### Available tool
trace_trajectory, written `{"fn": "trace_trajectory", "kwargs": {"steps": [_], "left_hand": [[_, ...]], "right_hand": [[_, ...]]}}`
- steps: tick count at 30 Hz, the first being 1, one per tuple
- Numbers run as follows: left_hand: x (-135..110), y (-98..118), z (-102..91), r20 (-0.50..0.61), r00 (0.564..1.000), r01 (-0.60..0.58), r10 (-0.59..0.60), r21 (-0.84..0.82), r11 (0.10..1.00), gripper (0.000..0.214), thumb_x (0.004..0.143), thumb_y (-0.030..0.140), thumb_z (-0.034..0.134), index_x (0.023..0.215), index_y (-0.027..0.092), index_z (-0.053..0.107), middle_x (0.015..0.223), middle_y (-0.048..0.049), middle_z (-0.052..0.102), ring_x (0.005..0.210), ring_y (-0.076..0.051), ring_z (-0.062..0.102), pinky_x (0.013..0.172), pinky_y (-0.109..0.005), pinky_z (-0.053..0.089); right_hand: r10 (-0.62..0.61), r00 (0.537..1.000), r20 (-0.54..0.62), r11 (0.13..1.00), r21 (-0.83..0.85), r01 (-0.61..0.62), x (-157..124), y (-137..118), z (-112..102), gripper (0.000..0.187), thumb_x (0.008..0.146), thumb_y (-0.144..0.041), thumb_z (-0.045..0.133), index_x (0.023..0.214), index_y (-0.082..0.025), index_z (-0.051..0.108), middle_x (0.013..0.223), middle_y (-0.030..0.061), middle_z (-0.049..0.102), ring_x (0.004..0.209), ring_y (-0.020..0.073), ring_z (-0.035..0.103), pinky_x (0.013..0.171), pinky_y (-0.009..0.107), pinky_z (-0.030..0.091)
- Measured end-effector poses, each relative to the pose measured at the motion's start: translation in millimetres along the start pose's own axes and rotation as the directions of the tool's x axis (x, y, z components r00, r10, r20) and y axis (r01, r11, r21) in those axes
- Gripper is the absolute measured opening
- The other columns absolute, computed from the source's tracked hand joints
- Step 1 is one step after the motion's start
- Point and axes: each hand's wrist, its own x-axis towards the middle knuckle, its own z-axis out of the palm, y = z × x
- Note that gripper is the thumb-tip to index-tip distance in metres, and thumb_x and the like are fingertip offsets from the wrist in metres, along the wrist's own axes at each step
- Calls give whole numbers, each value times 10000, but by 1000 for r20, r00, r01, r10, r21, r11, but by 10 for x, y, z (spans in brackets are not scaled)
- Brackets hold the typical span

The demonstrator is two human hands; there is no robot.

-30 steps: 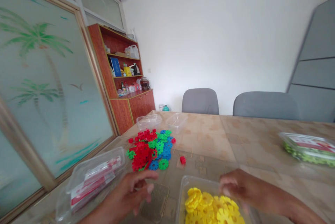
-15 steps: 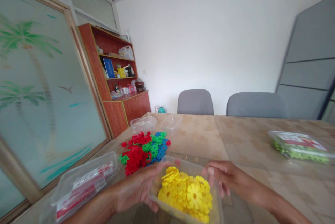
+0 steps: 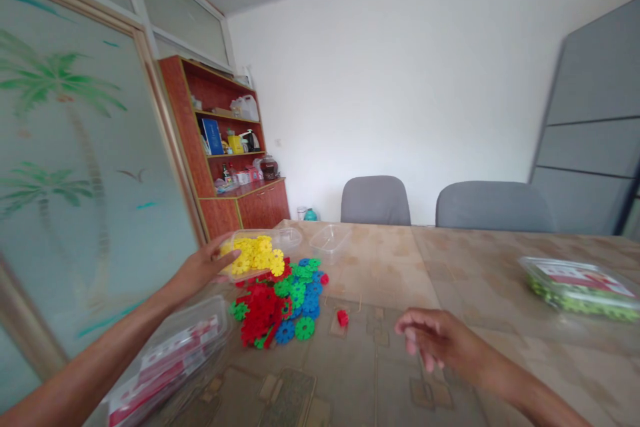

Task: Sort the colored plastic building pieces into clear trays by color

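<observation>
My left hand (image 3: 207, 264) grips the left side of a clear plastic box (image 3: 235, 274) full of yellow flower-shaped plastic pieces (image 3: 256, 252). The box is tipped towards the pile and hangs over its far left edge. Below it lies a mixed heap of red pieces (image 3: 263, 307), green pieces (image 3: 297, 294) and blue pieces (image 3: 311, 307), also disc-like with notched rims. My right hand (image 3: 427, 334) hovers above the table with loosely bent fingers and nothing in them. A small red piece (image 3: 343, 318) lies alone between that hand and the heap.
An empty clear tub (image 3: 330, 238) stands behind the heap, and another clear tub (image 3: 290, 238) is partly hidden by the box. A clear lid with a red-white label (image 3: 170, 354) lies at front left. At right is a closed box of light green pieces (image 3: 580, 287). Grey chairs (image 3: 375, 200) line the far side.
The box of yellow pieces has gone from in front of me to the far left in my left hand. My right hand has let go of it, and the lone red piece is uncovered.
</observation>
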Motion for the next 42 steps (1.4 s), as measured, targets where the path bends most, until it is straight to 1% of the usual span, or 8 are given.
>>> {"fn": "trace_trajectory", "kwargs": {"steps": [10, 17, 26, 30, 32, 35, 38, 42], "left_hand": [[23, -83, 47, 35, 988, -154, 153, 416, 896, 735, 808, 585, 458, 1404, 163, 382, 1014, -88, 711, 856, -290, 692, 764, -377, 551], [14, -132, 98, 62, 882, -390, 467, 652, 650, 622, 848, 503, 417, 1360, 151, 448, 1348, -124, 546, 1168, -296, 564, 1014, -404, 425], [-221, 48, 152, 146, 832, -451, 535, 740, 500, 542, 928, 470, 362, 1421, 244, 339, 1388, -120, 436, 1174, -297, 545, 935, -425, 488], [-237, 223, 278, 95, 802, -490, 589, 669, 559, 554, 899, 484, 447, 1402, 265, 371, 1348, -99, 473, 1166, -309, 534, 970, -463, 448], [-207, 314, 440, 35, 827, -505, 561, 484, 715, 568, 862, 486, 522, 1376, 274, 405, 1302, -81, 511, 1137, -299, 545, 959, -448, 454], [-125, 434, 855, 11, 937, -348, 349, -55, 936, 603, 795, 491, 616, 1320, 254, 439, 1133, -62, 589, 1051, -279, 582, 861, -408, 514], [-39, 523, 1445, 100, 969, -193, 226, -268, 944, 611, 809, 493, 600, 1315, 211, 406, 890, -28, 616, 906, -233, 631, 735, -357, 566], [50, 588, 2261, 185, 982, 50, 18, -358, 932, 473, 884, 411, 565, 1274, 179, 434, 963, -57, 623, 805, -169, 645, 678, -309, 572]], "right_hand": [[-3, 1000, 11, 999, -39, 4, -2, 28, 0, 366, 904, -487, 476, 910, -147, 611, 751, 20, 624, 500, 70, 531, 491, 191, 343], [31, 999, 11, 999, -42, -31, 4, 59, -10, 366, 882, -507, 495, 916, -163, 614, 761, 16, 630, 510, 76, 548, 496, 191, 358], [11, 1000, 5, 999, -47, -11, 13, 79, -45, 313, 894, -454, 492, 905, -166, 614, 754, 8, 629, 514, 76, 563, 492, 183, 366], [18, 1000, -10, 999, -30, -19, 19, 92, -67, 311, 881, -460, 509, 901, -168, 615, 754, 6, 633, 515, 74, 562, 487, 180, 359], [19, 1000, -15, 999, -27, -19, 28, 95, -87, 316, 872, -467, 519, 907, -167, 613, 755, 8, 633, 511, 73, 559, 483, 181, 351], [16, 1000, -27, 1000, -20, -17, 38, 101, -136, 331, 862, -485, 524, 901, -168, 612, 743, 5, 629, 504, 74, 552, 474, 184, 343], [36, 998, -60, 999, 4, -35, 34, 100, -210, 366, 823, -525, 556, 884, -169, 614, 735, 7, 628, 496, 75, 537, 460, 189, 332], [80, 989, -125, 997, 29, -77, 2, 117, -338, 407, 758, -559, 592, 869, -168, 612, 706, 9, 628, 469, 77, 514, 448, 199, 310]]}}
